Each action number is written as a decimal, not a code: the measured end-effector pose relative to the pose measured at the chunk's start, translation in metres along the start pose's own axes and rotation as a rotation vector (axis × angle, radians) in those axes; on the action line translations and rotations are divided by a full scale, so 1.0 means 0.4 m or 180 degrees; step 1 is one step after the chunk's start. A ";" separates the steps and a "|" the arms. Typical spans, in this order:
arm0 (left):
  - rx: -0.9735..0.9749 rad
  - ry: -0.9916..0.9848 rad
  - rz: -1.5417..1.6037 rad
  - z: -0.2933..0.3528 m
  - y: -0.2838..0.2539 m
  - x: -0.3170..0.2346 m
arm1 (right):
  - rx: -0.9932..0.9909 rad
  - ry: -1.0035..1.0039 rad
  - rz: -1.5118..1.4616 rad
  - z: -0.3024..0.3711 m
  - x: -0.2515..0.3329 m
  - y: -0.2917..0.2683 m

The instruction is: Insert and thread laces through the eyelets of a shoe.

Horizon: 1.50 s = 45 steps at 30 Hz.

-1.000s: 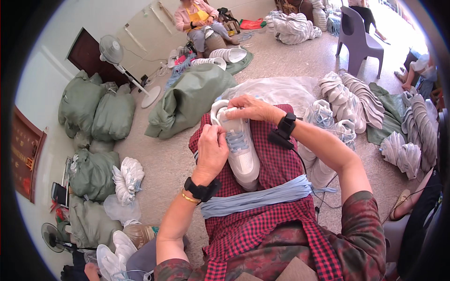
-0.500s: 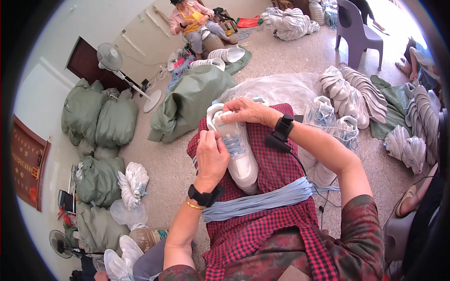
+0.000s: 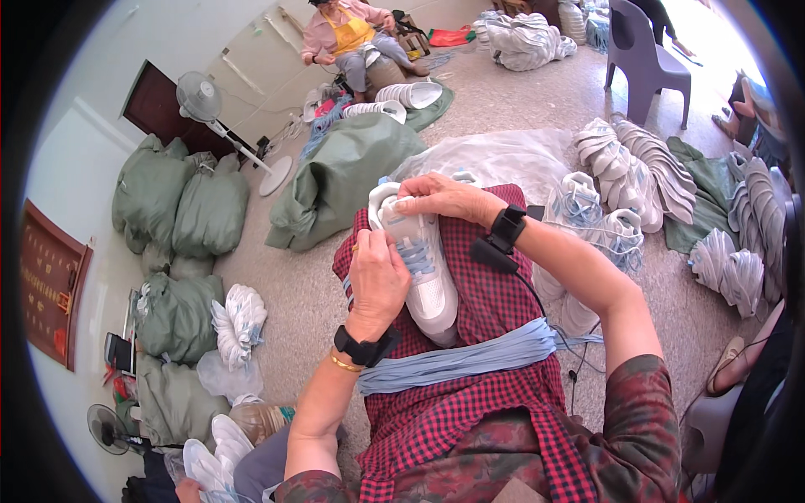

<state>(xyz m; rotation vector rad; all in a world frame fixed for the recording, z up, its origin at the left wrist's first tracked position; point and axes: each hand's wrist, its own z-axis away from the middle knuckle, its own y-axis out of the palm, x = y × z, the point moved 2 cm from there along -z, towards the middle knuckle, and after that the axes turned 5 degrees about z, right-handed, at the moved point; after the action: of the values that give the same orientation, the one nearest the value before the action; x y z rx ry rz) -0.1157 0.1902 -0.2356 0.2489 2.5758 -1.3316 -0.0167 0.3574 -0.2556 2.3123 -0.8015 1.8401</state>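
A white sneaker (image 3: 432, 293) with light blue laces (image 3: 416, 256) lies on my lap, toe toward me. My right hand (image 3: 444, 199) reaches over its top, thumb and fingers closed on the tongue near the ankle opening. At the left edge of the lacing my left hand (image 3: 377, 272) is closed in a pinch. Whatever its fingertips hold is hidden. A bundle of loose light blue laces (image 3: 457, 356) stretches across the red-and-black checked apron (image 3: 444, 427) on my lap.
Laced white sneakers (image 3: 579, 205) stand to the right, near stacked shoe uppers (image 3: 658, 168). Green sacks (image 3: 335, 172) lie ahead and at left. A standing fan (image 3: 199, 96), a grey chair (image 3: 644, 59) and a seated person in a yellow apron (image 3: 352, 35) are farther off.
Both my hands keep nearly the same grip on the sneaker, with only small finger shifts. The seated person's hands have moved apart. Another person's hand shows more at the lower left.
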 end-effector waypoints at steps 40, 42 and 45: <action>-0.0305 -0.0782 0.1494 -0.021 0.006 0.077 | 0.0571 -0.1197 0.4607 0.020 0.193 0.136; -0.0261 -0.0916 0.1625 -0.022 0.000 0.084 | 0.0656 -0.1168 0.4429 0.009 0.205 0.132; -0.0046 -0.1057 0.1719 -0.025 -0.004 0.089 | 0.0827 -0.0970 0.4333 -0.016 0.197 0.116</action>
<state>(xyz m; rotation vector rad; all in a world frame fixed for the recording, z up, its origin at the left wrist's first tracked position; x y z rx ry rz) -0.1516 0.1991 -0.2387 0.6121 2.0412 -1.0467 -0.0319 0.2926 -0.1924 2.3282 -2.8245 1.8995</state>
